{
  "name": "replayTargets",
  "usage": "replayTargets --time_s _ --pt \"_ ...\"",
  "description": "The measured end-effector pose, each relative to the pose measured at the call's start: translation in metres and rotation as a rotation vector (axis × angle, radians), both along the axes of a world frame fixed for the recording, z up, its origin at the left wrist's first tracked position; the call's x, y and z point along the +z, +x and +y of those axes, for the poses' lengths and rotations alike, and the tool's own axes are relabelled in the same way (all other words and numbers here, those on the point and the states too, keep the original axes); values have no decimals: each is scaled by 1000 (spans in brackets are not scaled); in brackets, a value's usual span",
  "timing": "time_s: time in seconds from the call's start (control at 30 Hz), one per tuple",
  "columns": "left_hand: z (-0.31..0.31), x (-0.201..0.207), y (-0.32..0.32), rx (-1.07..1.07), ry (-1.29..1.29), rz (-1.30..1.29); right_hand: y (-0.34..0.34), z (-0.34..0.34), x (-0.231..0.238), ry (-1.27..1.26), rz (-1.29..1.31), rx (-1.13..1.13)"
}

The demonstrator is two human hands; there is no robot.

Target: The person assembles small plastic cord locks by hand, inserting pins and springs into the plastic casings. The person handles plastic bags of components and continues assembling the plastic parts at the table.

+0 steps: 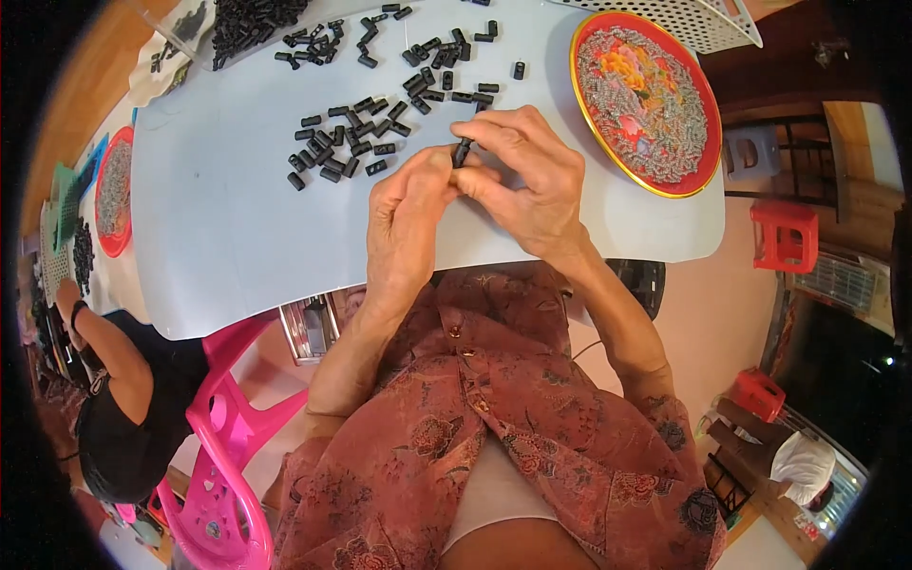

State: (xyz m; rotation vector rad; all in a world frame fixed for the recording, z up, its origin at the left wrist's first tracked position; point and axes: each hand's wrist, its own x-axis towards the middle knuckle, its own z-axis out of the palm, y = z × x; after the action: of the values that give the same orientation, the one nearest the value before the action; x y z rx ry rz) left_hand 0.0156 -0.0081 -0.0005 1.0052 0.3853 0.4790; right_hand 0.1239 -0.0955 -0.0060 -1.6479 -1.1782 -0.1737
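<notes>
Surface [218, 237], pale and smooth, spreads before the person, and above its near part the two hands meet at a small black part [462, 153]. Left hand [407, 209] has its thumb and curled fingers closed on the part from the left; right hand [534, 180] grips it from the right, index finger over the top and thumb below. The part stands tilted between the fingertips, which hide some of it. Just beyond and to the left of the hands lies a loose cluster [350, 138] of similar black parts, with a second group [437, 81] farther back and a dense heap [252, 28] at the far left. To the right, a red tray [701, 176] with a gold rim and flower print holds many small silvery pieces, too fine to make out singly; a white perforated basket [689, 24] is near its far edge. On the left, past the surface, a co-worker's arm [123, 366] reaches toward more black parts [84, 256], near another red tray [115, 249]. A pink chair [228, 446] stands beside the near left corner.
</notes>
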Motion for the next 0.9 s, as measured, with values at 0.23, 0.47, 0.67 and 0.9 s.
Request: replayTargets --time_s 0.23,0.47,0.67,0.9 --pt "5 -9 0 3 33 43 0 1 6 27 57 5" --pt "9 -6 3 -42 -163 -57 3 -1 7 23 146 40" --pt "7 -5 2 -63 -14 -5 2 -1 7 8 111 60" --pt "8 -11 3 -67 90 43 2 -1 3 29 41 26"
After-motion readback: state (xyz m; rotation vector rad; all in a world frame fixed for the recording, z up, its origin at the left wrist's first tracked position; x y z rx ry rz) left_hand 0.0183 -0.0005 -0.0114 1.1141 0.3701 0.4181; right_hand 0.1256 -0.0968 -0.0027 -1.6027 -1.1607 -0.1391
